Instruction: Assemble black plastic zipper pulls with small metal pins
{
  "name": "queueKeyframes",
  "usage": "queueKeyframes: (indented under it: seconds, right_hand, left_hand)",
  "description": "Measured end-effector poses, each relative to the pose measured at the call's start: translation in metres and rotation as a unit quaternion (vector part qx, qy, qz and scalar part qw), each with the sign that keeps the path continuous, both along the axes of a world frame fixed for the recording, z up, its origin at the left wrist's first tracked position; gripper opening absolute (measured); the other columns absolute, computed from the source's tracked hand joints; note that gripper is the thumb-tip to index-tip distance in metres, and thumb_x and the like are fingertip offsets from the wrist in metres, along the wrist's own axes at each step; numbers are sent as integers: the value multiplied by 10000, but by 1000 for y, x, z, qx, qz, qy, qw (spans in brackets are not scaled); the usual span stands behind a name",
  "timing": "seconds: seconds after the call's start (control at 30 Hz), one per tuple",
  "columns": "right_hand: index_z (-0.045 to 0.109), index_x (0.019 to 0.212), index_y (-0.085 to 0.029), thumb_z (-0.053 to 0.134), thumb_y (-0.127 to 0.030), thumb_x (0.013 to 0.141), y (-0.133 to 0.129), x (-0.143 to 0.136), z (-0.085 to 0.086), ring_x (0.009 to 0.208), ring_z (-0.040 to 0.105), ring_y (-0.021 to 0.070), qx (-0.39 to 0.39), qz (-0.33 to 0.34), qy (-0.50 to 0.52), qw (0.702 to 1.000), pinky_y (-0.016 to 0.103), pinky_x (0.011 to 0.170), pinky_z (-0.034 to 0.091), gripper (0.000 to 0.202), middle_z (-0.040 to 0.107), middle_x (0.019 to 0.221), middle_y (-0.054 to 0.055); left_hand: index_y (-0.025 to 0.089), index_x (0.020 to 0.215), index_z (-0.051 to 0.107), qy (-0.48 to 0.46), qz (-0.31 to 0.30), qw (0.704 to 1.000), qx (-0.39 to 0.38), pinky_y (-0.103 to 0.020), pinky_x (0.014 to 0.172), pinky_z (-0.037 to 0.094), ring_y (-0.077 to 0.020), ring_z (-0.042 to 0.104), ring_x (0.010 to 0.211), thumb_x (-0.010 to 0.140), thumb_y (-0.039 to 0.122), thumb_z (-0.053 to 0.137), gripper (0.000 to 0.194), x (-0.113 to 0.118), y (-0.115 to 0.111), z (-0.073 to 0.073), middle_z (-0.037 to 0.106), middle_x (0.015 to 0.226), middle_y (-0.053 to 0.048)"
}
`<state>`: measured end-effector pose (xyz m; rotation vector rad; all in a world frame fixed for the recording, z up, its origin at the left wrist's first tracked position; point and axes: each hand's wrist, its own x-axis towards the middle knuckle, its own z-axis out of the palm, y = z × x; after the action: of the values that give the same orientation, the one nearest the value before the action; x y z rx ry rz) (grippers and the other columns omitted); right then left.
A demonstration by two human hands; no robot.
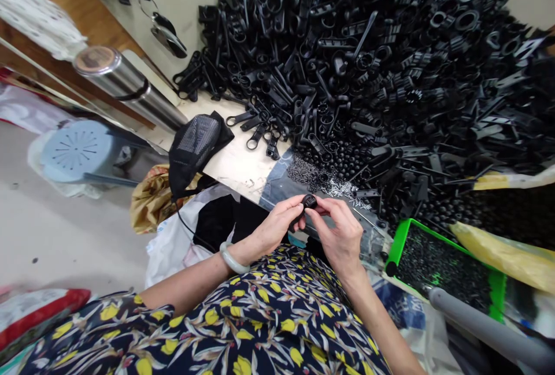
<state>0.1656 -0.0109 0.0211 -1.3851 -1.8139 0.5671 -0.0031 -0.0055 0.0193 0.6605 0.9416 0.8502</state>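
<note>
1. Our left hand (pixel 277 220), at 8 o'clock from the black part, holds it between thumb and fingers.
2. The black part (pixel 309 201) sits between both hands, near the worktop (pixel 243 171) edge. It looks like moulded plastic; we judge it light, stiff and smooth, likelier to slip than break. We'd grip its opposite sides with our fingertips; its underside is hidden.
3. Our right hand (pixel 341 229), at 4 o'clock, pinches it narrowly.
4. Silver pins (pixel 342 188) lie at 2 o'clock; they look small and easily scattered.
</note>
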Motion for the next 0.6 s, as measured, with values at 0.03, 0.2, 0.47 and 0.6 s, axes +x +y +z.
queueKeyframes:
  seconds: [0.03,0.2,0.47,0.6]
  right_hand:
    - [715,1236,-294,672,-296,991,-1,-1,0,826,734,196,-2,0,-2,1000,355,777,645,249,728,1035,57]
    - [714,1249,-250,652,-278,1004,-5,-4,-1,886,749,183,3,3,-30,1000,328,829,636,254,740,1093,75]
    - [712,1251,-230,614,-206,1020,-4,3,3,946,744,182,21,52,-65,996,317,845,627,252,742,1090,85]
    - [731,1186,-234,601,-169,1025,1,11,4,894,756,158,49,87,-82,992,270,811,620,217,769,1030,60]
  left_hand:
    - [151,1220,739,7,2,1000,3,-246,621,356,-125,497,684,948,383,609,380,0,-1,-1,596,779,-32]
    - [148,1304,690,50,0,998,33,-231,623,373,-121,482,677,989,419,562,434,-1,-5,-1,574,760,-10]
    - [132,1248,689,130,-12,987,89,-222,605,410,-97,471,651,976,491,611,457,-1,-7,4,661,927,-46]
    - [125,1288,654,126,-31,988,87,-215,564,381,-94,450,602,1003,493,565,474,0,-10,2,559,736,14]
